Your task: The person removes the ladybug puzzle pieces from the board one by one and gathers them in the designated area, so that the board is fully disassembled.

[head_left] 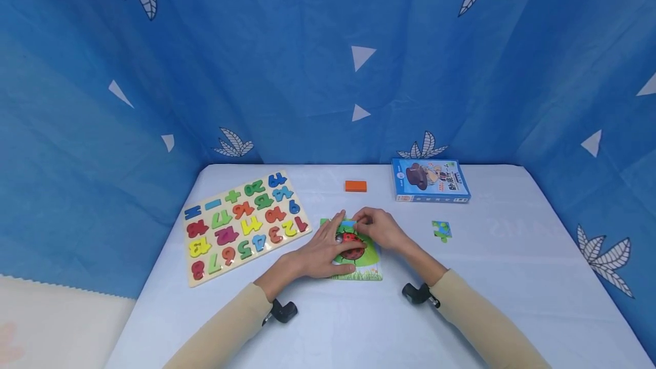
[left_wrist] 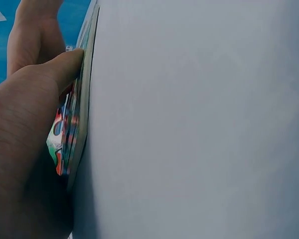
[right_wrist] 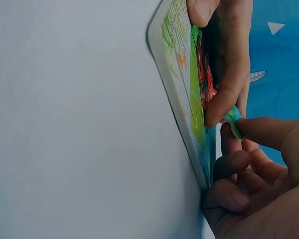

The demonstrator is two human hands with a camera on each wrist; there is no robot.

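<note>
A jigsaw puzzle (head_left: 370,274) with a red ladybug on a green leaf lies flat on the table before me. My left hand (head_left: 319,255) rests on its left part, the fingers extended and the thumb near the lower edge. Over the puzzle's upper right, my right hand (head_left: 380,228) pinches a green and blue puzzle piece (right_wrist: 233,120) between thumb and index finger. That piece is tilted up from the board in the right wrist view, close to a left fingertip. Apart from the puzzle, another loose puzzle piece (head_left: 442,230) lies to the right.
On the left is a wooden number board (head_left: 192,275) with colourful numerals. An orange block (head_left: 356,186) lies behind the puzzle, and a blue box (head_left: 431,181) stands at the back right. Blue patterned cloth (head_left: 307,73) hangs behind the white table (head_left: 353,323).
</note>
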